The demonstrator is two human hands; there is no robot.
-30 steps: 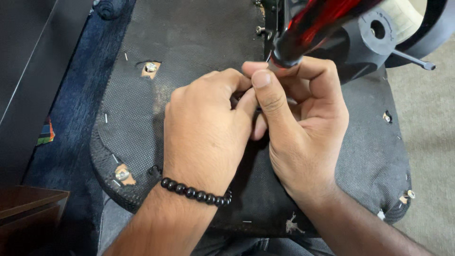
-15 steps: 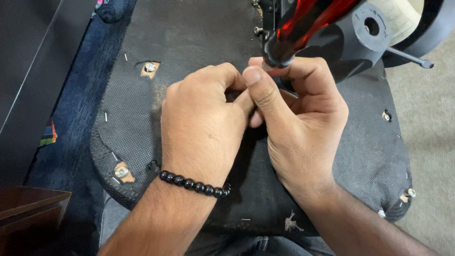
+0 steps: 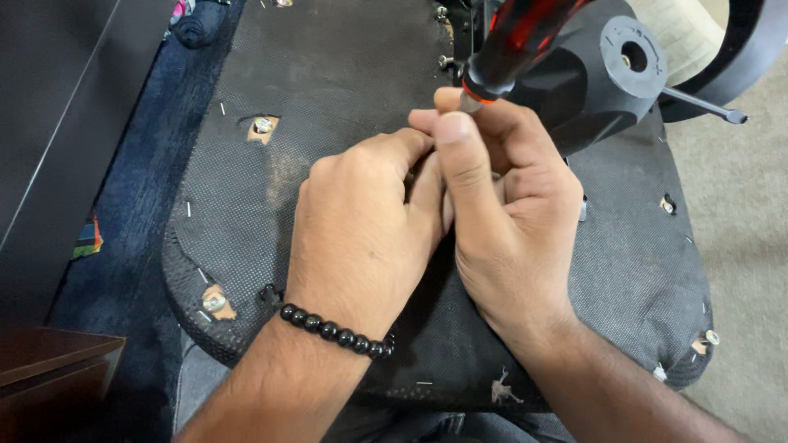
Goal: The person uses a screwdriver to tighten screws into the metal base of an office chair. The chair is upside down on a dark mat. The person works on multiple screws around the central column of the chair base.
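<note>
Gripping a screwdriver (image 3: 513, 45) w/ red-and-black handle near top centre of frame: right hand (image 3: 509, 221), fingers curled tight round the lower end of the handle and the shaft, thumb laid up along it. Tip hidden behind both hands, so can't tell what it meets. Pressed right against it at frame centre: left hand (image 3: 365, 238), fingers bent and bunched together at the same spot, touching right-hand fingers; can't tell whether clamped on anything. Black bead bracelet (image 3: 336, 332) round left wrist, lower centre. Lying under both hands, filling mid frame: upturned chair seat (image 3: 328, 90), underside covered in black mesh fabric w/ small staples. Bolt hole w/ bolt (image 3: 263, 127) upper left, another (image 3: 215, 302) at lower left edge, more at right edge. Black plastic chair mechanism (image 3: 607, 78) upper right, thin lever (image 3: 706, 107) sticking out rightwards. Dark blue carpet (image 3: 131, 213) along left, beige floor (image 3: 747, 230) at right.
</note>
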